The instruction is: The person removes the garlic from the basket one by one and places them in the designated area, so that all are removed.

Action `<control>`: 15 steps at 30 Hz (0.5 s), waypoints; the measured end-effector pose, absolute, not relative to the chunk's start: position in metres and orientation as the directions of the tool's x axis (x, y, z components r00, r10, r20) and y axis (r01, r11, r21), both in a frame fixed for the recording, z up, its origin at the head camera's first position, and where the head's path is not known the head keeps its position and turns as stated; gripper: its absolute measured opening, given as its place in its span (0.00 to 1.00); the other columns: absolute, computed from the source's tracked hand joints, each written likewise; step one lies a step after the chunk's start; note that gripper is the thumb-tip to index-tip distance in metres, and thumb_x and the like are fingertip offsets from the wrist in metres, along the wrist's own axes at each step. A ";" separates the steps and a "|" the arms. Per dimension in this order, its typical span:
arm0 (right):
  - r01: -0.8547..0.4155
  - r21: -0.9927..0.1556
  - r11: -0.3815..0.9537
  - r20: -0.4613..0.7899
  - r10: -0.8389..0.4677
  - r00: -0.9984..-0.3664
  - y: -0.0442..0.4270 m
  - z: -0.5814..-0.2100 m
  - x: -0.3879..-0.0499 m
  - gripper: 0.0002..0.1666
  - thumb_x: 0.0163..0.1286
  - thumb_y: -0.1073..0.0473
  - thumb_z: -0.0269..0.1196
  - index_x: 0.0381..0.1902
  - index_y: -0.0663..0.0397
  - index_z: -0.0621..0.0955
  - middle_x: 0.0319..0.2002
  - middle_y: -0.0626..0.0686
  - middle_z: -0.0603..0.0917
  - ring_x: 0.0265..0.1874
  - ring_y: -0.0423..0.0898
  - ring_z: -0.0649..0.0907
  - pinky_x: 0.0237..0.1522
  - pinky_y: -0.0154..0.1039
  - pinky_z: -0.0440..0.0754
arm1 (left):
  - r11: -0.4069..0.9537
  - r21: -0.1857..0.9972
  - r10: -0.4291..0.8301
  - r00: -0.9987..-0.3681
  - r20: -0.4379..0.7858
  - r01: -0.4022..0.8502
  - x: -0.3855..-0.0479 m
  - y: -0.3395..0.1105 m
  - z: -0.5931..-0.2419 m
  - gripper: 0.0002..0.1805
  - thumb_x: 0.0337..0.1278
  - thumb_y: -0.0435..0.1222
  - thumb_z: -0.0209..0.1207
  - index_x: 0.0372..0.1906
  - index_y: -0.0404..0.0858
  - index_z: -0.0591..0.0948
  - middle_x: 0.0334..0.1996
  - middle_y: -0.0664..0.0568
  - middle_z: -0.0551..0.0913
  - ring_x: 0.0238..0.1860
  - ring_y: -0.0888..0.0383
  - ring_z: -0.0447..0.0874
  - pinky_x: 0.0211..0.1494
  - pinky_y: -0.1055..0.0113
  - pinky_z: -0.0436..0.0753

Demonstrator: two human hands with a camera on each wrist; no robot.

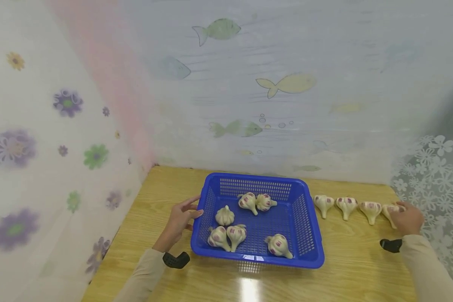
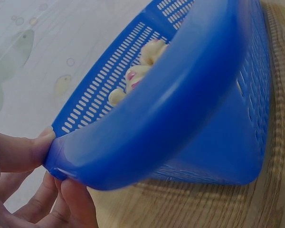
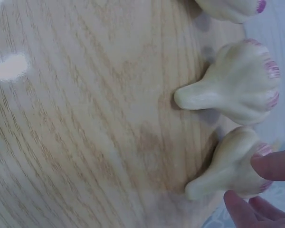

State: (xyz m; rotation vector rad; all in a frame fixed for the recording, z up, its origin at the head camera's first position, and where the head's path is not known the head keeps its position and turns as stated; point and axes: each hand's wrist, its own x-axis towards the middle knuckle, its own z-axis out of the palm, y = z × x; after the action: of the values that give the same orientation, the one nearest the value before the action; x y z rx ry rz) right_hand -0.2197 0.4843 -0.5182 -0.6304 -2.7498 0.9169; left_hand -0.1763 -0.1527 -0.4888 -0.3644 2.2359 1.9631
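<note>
At the left side of a blue plastic basket (image 1: 257, 260), my left hand (image 1: 178, 221) pinches the rim, thumb above and fingers below in the left wrist view. Several garlic bulbs with purple-pink marks lie in the basket, among them a bulb (image 1: 278, 245) near its front right and a plainer white one (image 1: 225, 216) on the left. On the far right, my right hand (image 1: 408, 219) grips the last garlic bulb (image 3: 230, 164) of a row on the table, thumb and fingers about its rounded end. Its stem points toward me.
The row of garlic bulbs on the wooden table (image 1: 347, 272) also has a bulb (image 1: 370, 211) beside the gripped one, and others nearer the basket. Behind stands a wall (image 1: 226, 105) with fish pictures; a flower-patterned wall (image 1: 60, 167) closes the left.
</note>
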 end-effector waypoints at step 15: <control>0.286 -0.635 0.717 -0.082 0.305 -0.949 0.488 -0.496 -0.193 0.37 0.71 0.53 0.47 0.65 0.80 0.56 0.57 0.84 0.58 0.51 0.77 0.64 0.42 0.65 0.70 | 0.113 0.956 -0.069 -0.962 -0.263 -0.269 -0.176 -0.154 -0.490 0.28 0.52 0.32 0.65 0.61 0.49 0.77 0.47 0.41 0.78 0.34 0.54 0.81 0.20 0.64 0.78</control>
State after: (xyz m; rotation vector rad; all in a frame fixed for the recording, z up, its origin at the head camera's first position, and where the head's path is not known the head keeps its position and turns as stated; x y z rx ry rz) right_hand -0.1928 0.4882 -0.4958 -0.4963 -2.8849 1.0602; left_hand -0.1762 -0.1537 -0.4903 -0.3413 2.2247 1.9665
